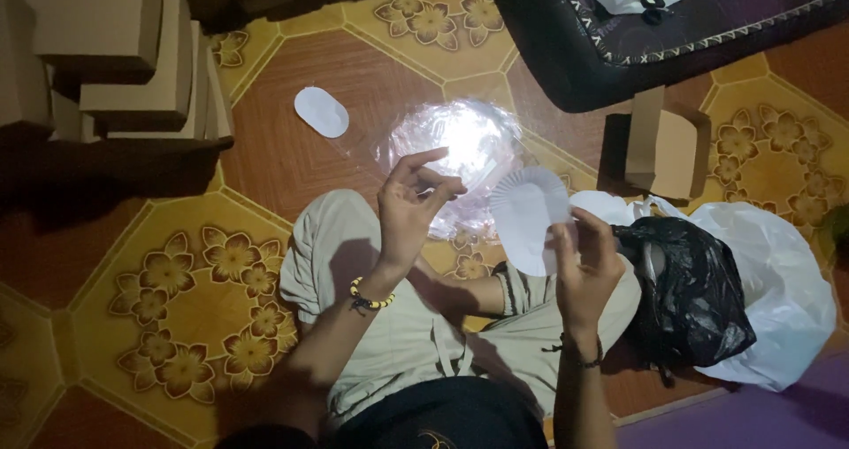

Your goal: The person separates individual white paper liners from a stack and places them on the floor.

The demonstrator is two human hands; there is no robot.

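Observation:
I sit cross-legged on a patterned tile floor. My right hand (585, 263) holds a white oval paper liner with a pleated edge (528, 212) up in front of me, thumb and fingers pinching its lower right edge. My left hand (411, 203) is raised just left of the liner, its fingertips pinched together as if on a thin sheet; I cannot tell what is between them. A beaded bracelet is on my left wrist. A clear plastic bag (460, 144) lies on the floor beyond both hands.
One flat white oval liner (321, 111) lies on the floor at the back left. Cardboard boxes (133, 60) are stacked at the top left. An open small cardboard box (668, 148) stands near a dark mattress (619, 51). A black bag (690, 290) and a white bag (778, 281) lie to my right.

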